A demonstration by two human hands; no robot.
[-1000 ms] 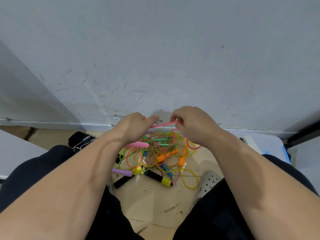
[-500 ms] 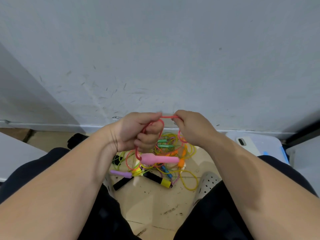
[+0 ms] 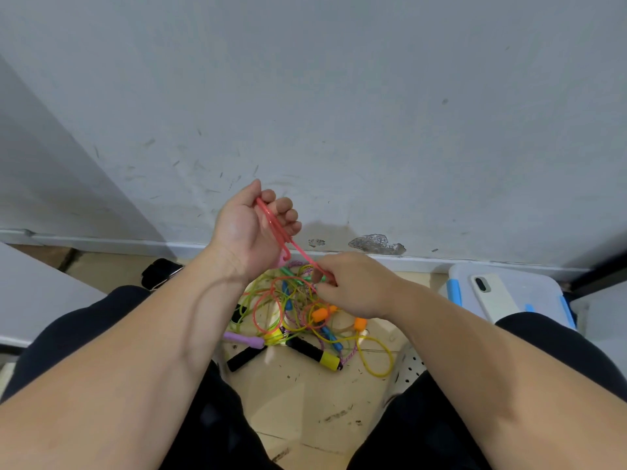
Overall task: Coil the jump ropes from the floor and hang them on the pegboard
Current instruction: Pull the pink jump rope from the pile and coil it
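Note:
My left hand (image 3: 252, 228) is raised in front of the wall, fingers curled round loops of the pink jump rope (image 3: 276, 228). The cord runs down and to the right into my right hand (image 3: 353, 283), which pinches it lower, just above the pile. A tangle of jump ropes (image 3: 298, 313) lies on the floor between my knees: yellow and green cords, orange handles, a purple handle (image 3: 242, 339), black-and-yellow handles (image 3: 314, 351). The pink handle is mostly hidden behind my left wrist. No pegboard is in sight.
A grey wall (image 3: 339, 113) with a white skirting board stands straight ahead. A translucent storage box (image 3: 543, 290) with blue clips sits at the right, with a white phone (image 3: 493, 296) on its lid. A dark object (image 3: 159, 273) lies at the left. A white perforated shoe (image 3: 409, 364) shows by my right leg.
My left hand has risen and turned palm-up with the pink cord wrapped in it. My right hand has dropped down and right along the cord toward the pile.

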